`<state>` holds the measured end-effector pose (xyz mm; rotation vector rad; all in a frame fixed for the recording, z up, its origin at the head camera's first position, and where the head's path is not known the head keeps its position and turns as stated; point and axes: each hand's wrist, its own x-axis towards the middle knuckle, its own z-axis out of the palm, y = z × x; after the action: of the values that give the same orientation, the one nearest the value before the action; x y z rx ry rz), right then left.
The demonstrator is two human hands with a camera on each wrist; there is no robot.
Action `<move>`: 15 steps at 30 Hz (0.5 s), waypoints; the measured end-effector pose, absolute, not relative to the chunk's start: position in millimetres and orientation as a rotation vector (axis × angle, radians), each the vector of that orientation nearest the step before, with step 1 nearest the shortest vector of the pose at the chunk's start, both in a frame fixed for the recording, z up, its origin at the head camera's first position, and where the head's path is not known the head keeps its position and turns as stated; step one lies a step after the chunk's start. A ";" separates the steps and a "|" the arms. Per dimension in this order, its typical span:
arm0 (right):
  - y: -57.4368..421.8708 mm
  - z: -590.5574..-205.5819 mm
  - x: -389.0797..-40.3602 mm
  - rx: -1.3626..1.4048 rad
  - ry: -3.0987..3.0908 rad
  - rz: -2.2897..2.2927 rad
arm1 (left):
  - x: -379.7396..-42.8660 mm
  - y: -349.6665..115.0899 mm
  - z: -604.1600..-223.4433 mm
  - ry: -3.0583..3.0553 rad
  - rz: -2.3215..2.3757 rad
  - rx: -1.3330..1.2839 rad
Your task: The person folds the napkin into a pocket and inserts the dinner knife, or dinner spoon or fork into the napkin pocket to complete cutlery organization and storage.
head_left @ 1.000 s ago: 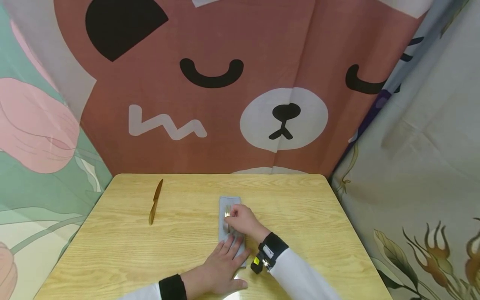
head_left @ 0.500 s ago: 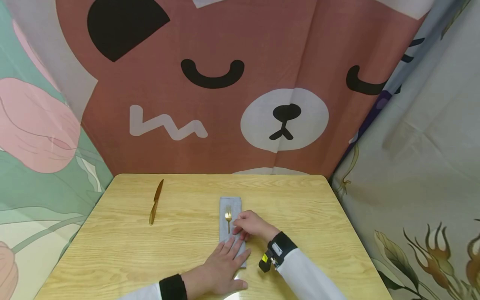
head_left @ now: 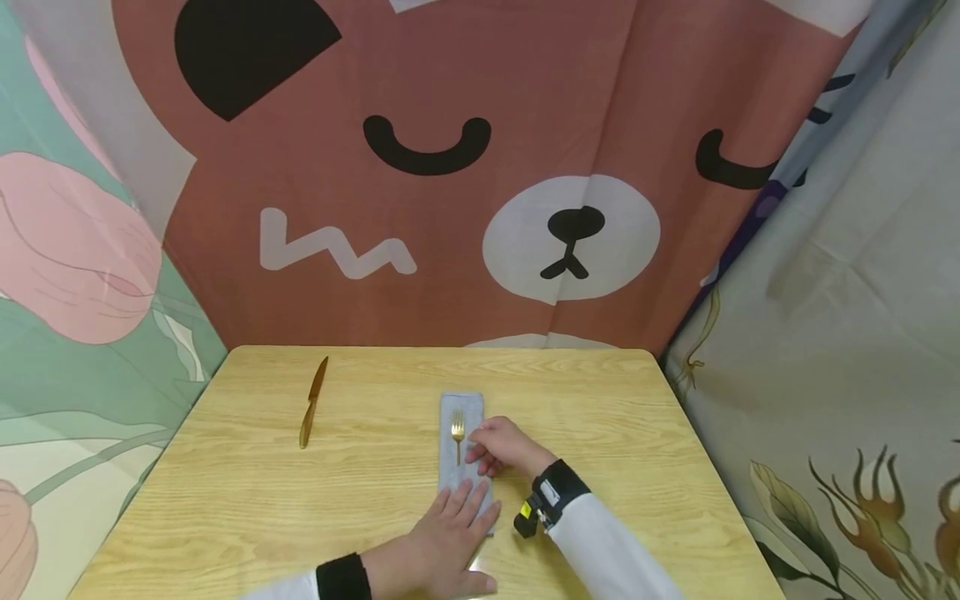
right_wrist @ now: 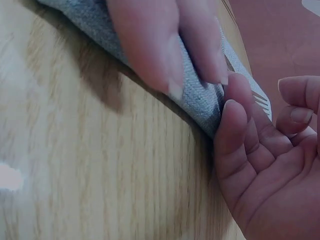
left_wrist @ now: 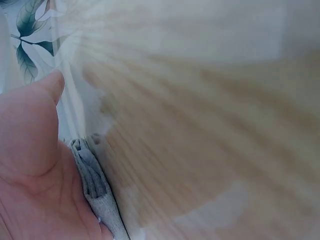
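Note:
A folded grey-blue cloth napkin (head_left: 471,403) lies lengthwise on the table, with a small gold fork (head_left: 457,435) on top, tines pointing away. My left hand (head_left: 444,537) rests flat over the napkin's near end, fingers spread. The napkin's stacked folds (left_wrist: 95,175) show beside the palm in the left wrist view. My right hand (head_left: 510,447) is at the napkin's right edge beside the fork, fingers loosely bent and nothing gripped. In the right wrist view its fingertips are right at the cloth (right_wrist: 202,107), and the fork's tines (right_wrist: 261,104) show behind them.
A gold knife (head_left: 311,408) lies on the left part of the wooden table (head_left: 360,492), blade pointing away. Behind the table's far edge hangs a brown curtain (head_left: 450,308) with a bear face. Patterned curtains hang on both sides.
My right hand has let go of the fork and drawn back to the right, leaving it on the napkin. The left hand has stayed in place.

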<state>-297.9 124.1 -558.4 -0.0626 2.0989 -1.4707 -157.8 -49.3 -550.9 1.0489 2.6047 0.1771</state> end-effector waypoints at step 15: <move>120.5 -556.6 -294.0 -0.053 2.178 -1.420 | -141.9 -53.3 -551.4 2.623 0.013 1.263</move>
<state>-294.0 120.5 -556.6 -0.0535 2.1784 -1.4198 -141.9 -53.3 -551.4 1.2629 2.6228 0.0132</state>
